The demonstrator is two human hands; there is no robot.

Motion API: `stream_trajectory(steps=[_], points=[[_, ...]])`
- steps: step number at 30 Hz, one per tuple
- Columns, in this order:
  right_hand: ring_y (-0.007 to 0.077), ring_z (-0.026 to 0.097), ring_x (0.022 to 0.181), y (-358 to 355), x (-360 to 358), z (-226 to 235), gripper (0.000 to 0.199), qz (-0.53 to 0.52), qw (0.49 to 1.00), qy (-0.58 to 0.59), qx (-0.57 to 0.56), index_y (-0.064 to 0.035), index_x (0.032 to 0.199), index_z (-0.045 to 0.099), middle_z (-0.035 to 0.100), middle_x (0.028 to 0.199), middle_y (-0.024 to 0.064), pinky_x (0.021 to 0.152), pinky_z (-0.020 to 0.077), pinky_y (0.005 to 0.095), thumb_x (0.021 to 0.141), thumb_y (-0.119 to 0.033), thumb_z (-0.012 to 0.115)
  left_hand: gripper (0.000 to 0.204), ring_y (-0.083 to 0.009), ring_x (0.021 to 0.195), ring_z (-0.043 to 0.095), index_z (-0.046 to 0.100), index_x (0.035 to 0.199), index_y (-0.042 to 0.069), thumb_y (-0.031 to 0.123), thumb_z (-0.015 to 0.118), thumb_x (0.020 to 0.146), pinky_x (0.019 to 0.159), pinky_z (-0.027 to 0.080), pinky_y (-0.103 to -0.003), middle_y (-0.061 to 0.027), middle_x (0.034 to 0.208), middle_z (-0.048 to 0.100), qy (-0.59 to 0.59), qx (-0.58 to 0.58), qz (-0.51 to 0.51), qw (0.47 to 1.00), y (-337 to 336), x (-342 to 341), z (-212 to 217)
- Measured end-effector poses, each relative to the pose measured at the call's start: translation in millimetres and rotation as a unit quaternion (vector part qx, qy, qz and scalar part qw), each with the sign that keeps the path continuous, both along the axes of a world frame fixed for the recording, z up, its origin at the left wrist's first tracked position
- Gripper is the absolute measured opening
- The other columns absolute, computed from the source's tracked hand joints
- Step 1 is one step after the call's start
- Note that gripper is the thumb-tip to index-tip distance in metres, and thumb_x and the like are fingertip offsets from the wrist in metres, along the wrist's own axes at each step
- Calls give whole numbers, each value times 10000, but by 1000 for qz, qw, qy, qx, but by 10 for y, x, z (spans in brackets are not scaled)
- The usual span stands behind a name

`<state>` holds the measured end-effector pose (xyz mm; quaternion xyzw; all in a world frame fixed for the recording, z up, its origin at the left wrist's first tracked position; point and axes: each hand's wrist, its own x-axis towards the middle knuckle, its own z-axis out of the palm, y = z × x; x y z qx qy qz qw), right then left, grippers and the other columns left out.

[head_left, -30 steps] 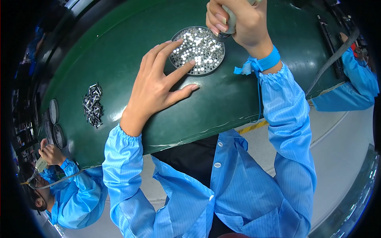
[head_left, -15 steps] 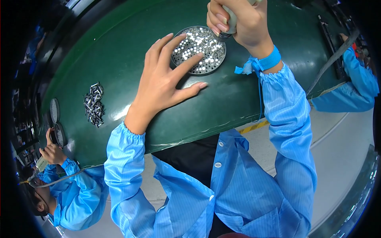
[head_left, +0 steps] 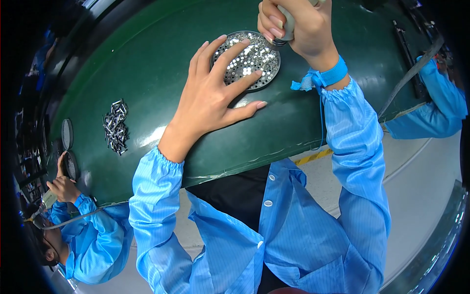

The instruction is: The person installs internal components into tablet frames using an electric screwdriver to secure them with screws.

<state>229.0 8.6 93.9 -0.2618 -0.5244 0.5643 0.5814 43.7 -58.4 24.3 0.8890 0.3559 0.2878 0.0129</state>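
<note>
From the head view: left hand [head_left: 210, 100] flat and open on the green bench [head_left: 147, 63], fingers spread over the round holed tray [head_left: 254, 56] of small shiny bits, gripping nothing. Right hand [head_left: 301, 27] closed tight round a grey tool [head_left: 286, 24], tip at the tray's edge. Heap of metal pins [head_left: 115, 126] well apart, far left.

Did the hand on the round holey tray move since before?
Yes. The left hand slid up over the perforated round tray, away from the table's near edge. Its fingers now cover more of the tray.
</note>
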Motion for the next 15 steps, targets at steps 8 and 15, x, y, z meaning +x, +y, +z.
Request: stream_trajectory(steps=[8, 15], points=[[103, 477, 397, -12, 18, 10, 133, 4, 1000, -6, 10, 20, 1008, 632, 513, 551, 17, 392, 403, 258, 921, -77, 657, 500, -434, 1325, 403, 736, 1130, 171, 494, 771, 751, 1092, 343, -579, -131, 1423, 497, -12, 2, 4, 1000, -15, 34, 3], [102, 472, 395, -28, 39, 15, 126, 6, 1000, 3, 13, 22, 1010, 632, 517, 553, 20, 389, 396, 255, 923, -68, 650, 522, -445, 1336, 381, 723, 1166, 201, 527, 756, 760, 1105, 316, -588, -134, 1441, 479, 4, 3, 10, 1000, -16, 63, 11]])
